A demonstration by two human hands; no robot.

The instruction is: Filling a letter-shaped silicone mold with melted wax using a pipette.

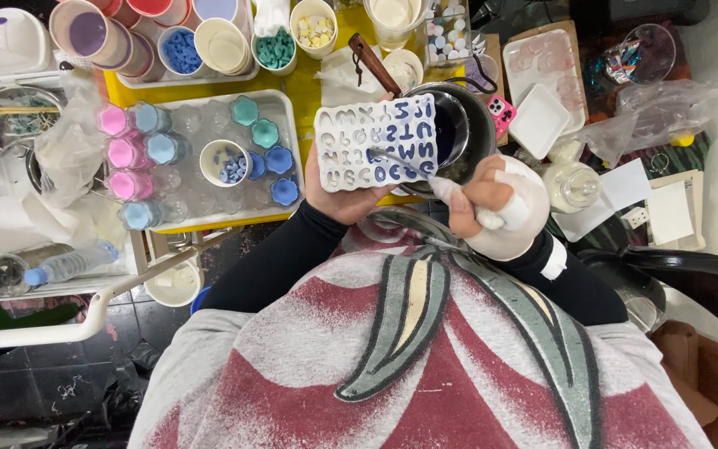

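Note:
My left hand (pixel 338 195) grips a white silicone letter mould (pixel 376 143) from below, tilted up toward me. Some of its letter cavities hold dark blue liquid, others are bare. My right hand (pixel 500 204), partly wrapped in a white cloth or glove, pinches a thin dropper tool (pixel 413 165) whose tip rests on the mould's lower right rows. Just behind the mould stands a metal pot (pixel 463 125) of dark blue liquid with a wooden handle (pixel 373 64).
A metal tray (pixel 209 158) at the left carries pink and blue filled cups, blue flower shapes and a small white cup of blue pieces. Cups of coloured wax pieces (pixel 276 48) line the yellow table. A glass jar (pixel 573 185) and paper sheets lie right. A water bottle (pixel 68 264) lies lower left.

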